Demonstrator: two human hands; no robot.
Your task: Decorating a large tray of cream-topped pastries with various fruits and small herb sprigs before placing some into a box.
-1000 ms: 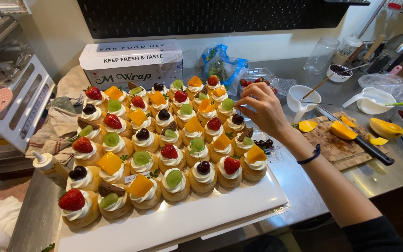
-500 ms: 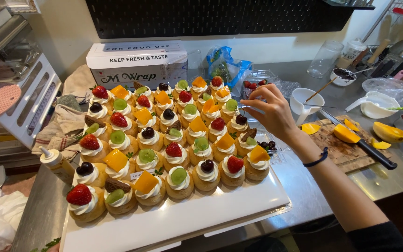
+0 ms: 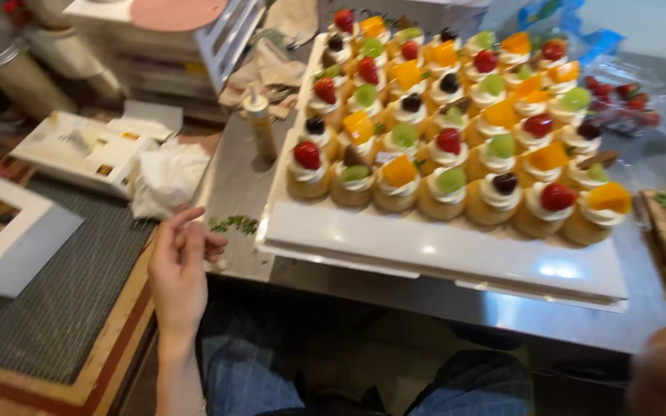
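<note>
Dozens of fruit-topped tarts (image 3: 456,131) are sitting on a white tray (image 3: 441,250). I am seeing my left hand (image 3: 179,270) hovering open, empty, beside the counter (image 3: 237,185); my right hand's grip I cannot tell.

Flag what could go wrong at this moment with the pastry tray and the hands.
1. The white tray of fruit-topped cream tarts seems to overhang the steel counter's front edge, above the person's lap; a bump might tip it.
2. The left hand hangs beside the counter corner, near the tray's front corner, and could knock it.
3. The squeeze bottle stands close to the tray's left side and could topple onto the tarts.
</note>
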